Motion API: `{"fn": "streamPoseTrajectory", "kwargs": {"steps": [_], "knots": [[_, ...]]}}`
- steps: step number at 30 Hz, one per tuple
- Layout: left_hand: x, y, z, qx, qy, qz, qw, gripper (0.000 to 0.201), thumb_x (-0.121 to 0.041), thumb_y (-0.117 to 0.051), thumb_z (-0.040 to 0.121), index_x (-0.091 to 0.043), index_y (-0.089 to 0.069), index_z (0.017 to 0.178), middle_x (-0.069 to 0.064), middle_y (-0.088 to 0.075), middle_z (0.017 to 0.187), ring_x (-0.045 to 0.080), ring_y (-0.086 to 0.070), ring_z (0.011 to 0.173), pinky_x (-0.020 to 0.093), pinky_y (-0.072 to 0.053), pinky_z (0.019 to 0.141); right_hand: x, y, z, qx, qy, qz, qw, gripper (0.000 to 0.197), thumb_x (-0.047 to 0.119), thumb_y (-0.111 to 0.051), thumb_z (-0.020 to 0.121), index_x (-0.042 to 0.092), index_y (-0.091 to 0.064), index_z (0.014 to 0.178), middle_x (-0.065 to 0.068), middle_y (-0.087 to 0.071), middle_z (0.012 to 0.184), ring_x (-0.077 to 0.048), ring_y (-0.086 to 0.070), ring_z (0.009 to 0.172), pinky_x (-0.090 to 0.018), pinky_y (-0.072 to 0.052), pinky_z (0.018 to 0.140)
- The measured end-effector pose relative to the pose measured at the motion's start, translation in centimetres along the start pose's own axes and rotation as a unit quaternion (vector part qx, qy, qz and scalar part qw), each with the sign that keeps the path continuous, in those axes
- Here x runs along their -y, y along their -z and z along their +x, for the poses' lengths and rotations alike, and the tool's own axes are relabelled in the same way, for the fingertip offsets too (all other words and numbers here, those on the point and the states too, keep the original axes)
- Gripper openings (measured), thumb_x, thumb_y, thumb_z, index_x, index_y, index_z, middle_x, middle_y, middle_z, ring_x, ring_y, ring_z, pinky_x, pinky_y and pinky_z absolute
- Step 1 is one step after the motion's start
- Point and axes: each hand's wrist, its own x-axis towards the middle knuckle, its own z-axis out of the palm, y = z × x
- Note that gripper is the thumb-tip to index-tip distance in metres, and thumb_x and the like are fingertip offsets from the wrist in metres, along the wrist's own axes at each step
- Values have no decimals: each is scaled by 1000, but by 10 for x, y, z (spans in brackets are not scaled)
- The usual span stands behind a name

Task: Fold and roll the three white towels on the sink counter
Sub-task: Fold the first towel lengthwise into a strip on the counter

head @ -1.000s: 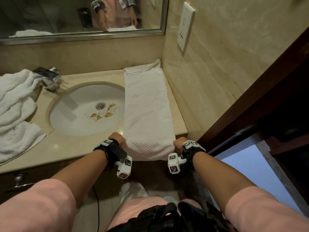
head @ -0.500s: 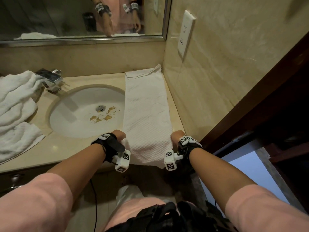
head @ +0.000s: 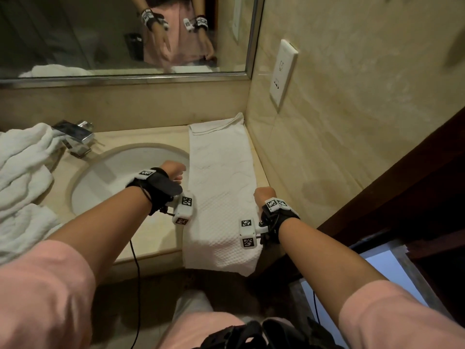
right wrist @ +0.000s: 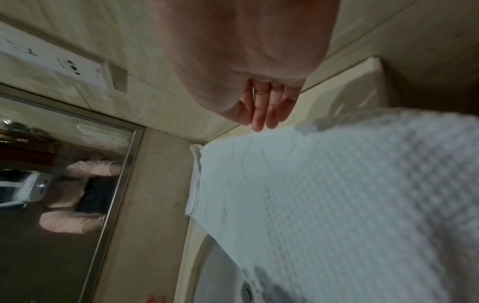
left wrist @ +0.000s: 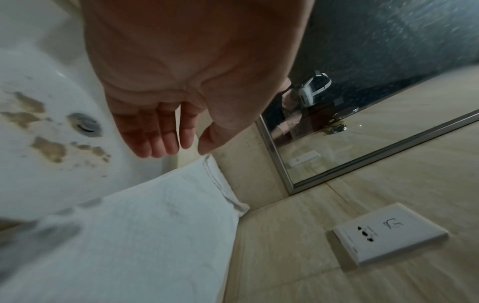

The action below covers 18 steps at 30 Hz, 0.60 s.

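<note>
The folded towel (head: pixel 221 197) lies lengthwise just right of the sink (head: pixel 105 172), near end overhanging; left hand (head: pixel 173 171) and right hand (head: pixel 261 193), both slack-fingered and empty, should smooth its edges square before rolling evenly, in my judgement.

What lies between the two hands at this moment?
The folded white towel lies between the left hand and the right hand, flat on the counter. The head view shows it. Both hands are open beside its long edges, holding nothing.
</note>
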Motion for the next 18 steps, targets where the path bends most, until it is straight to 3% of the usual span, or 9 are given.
{"fn": "streamPoseTrajectory", "kwargs": {"steps": [1,3,5,9,13,15,18], "knots": [[-12,4,10,-7,-11,3,1000,13,-7,-44,98,0,-54,103,14,-48,112,23,-49,91,32,-39,82,4,8,8,-16,-5,1,1000,30,7,-39,99,4,-59,121,-8,-61,127,-25,-57,118,-26,-43,95],[-36,12,30,-4,-30,30,999,20,-6,-45,96,-3,-54,114,14,-54,101,20,-50,78,32,-40,79,11,22,23,-39,-13,1,999,30,6,-38,100,4,-59,122,-9,-60,128,-25,-56,119,-27,-43,95],[-59,17,49,-6,-42,52,998,25,-8,-48,94,1,-56,116,14,-53,90,22,-50,71,33,-41,77,15,35,40,-42,-40,31,998,32,4,-35,100,4,-58,123,-10,-59,129,-25,-55,120,-27,-43,96],[-100,23,90,2,-75,115,991,32,-12,-52,94,7,-54,121,19,-55,109,29,-54,98,35,-43,86,18,70,80,-19,-91,135,986,35,3,-34,100,1,-55,128,-12,-54,135,-28,-52,124,-31,-41,100],[-129,22,130,33,-131,214,968,38,-12,-56,94,0,-52,129,12,-55,122,26,-52,105,35,-43,94,11,92,130,-28,-115,243,963,38,5,-34,101,1,-46,137,-12,-41,147,-25,-42,134,-32,-34,110],[-138,21,150,33,-164,269,948,42,-16,-61,91,-4,-52,131,13,-55,130,30,-53,117,34,-43,98,11,100,151,-30,-155,313,936,39,6,-35,101,0,-44,139,-14,-41,147,-27,-40,135,-34,-33,111],[-140,16,184,39,-186,324,927,47,-17,-65,89,-6,-51,132,14,-51,136,31,-49,122,33,-39,99,7,108,183,-26,-171,346,922,40,7,-38,99,-5,-42,138,-22,-44,142,-34,-41,132,-37,-34,110]]}}
